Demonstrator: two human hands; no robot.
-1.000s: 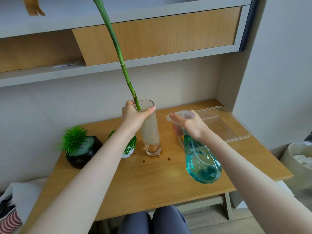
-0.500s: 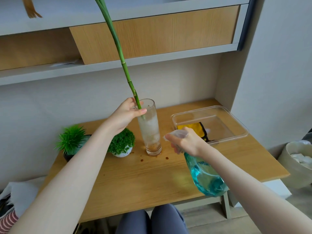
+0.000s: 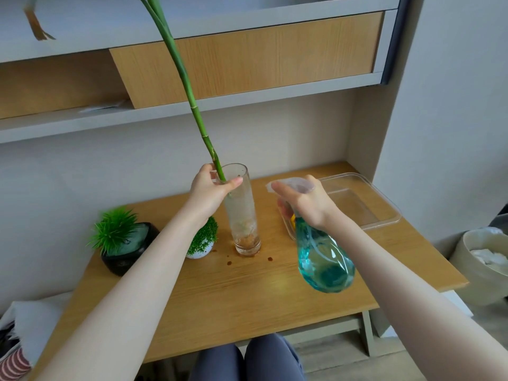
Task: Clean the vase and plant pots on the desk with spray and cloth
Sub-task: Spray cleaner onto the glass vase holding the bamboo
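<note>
Now, left hand [image 3: 211, 188]: gripping glass vase [image 3: 243, 215] rim w/ green stem [image 3: 192, 105]
Right hand [image 3: 305, 202]: curled round spray bottle [image 3: 324, 259], held above desk [image 3: 220, 298]
Pots: black pot [image 3: 123, 254], white pot [image 3: 200, 250] left of vase

text: none legible | labels, brands, numbers, signs: none readable on any surface in the head view

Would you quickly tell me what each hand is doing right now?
Left hand: grips the top of the glass vase at the green stem.
Right hand: holds the spray bottle by its head.
</note>
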